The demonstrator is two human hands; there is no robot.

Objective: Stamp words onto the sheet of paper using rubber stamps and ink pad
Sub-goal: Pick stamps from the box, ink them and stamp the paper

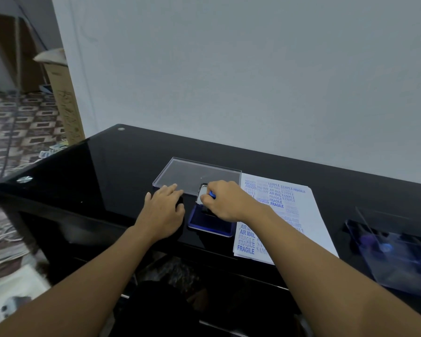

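Observation:
A white sheet of paper (299, 215) lies on the black table, covered with blue stamped words such as FRAGILE, AIR MAIL and SAMPLE. At its left edge sits an open blue ink pad (204, 223) with its lid raised behind it. My right hand (225, 203) grips a blue-handled rubber stamp (212, 195) and holds it down over the pad. My left hand (164, 212) rests on the table just left of the pad, fingers stretched forward and touching the edge of a clear plastic lid (197, 176).
A clear plastic box (399, 254) holding more blue-handled stamps stands at the table's right. The glossy black table (95, 171) ends at the wall behind. A cardboard box (63, 98) and patterned floor lie beyond its left edge.

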